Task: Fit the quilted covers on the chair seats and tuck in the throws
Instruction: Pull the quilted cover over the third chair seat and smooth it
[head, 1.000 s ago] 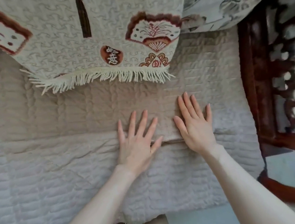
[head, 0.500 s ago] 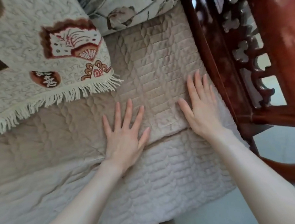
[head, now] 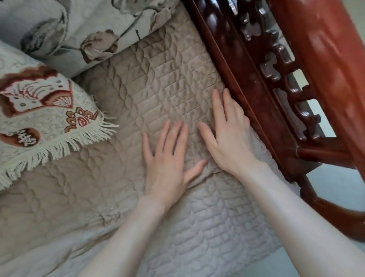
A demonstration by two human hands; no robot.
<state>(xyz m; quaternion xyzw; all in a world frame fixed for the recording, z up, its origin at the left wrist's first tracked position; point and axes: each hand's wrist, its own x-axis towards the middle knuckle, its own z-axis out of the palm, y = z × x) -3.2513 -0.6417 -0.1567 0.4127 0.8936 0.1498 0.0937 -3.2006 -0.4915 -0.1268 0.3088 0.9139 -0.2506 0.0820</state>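
Left hand [head: 168, 161] flat on cover [head: 161, 81], fingers straight and spread; right hand [head: 229, 139] flat beside it, fingers together, touching armrest [head: 249, 85]; cover lies over seat, front edge hanging; fringed throw [head: 29, 119] left of hands; floral cushion [head: 106, 19] behind.

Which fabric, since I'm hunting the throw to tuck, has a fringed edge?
The cream throw with red fan motifs, at left. The floral fabric and the beige quilted cover show no fringe.

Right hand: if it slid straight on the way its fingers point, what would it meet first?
Probably the cushion at the back. The right hand lies flat on the cover, close beside the armrest, which it might graze sooner.
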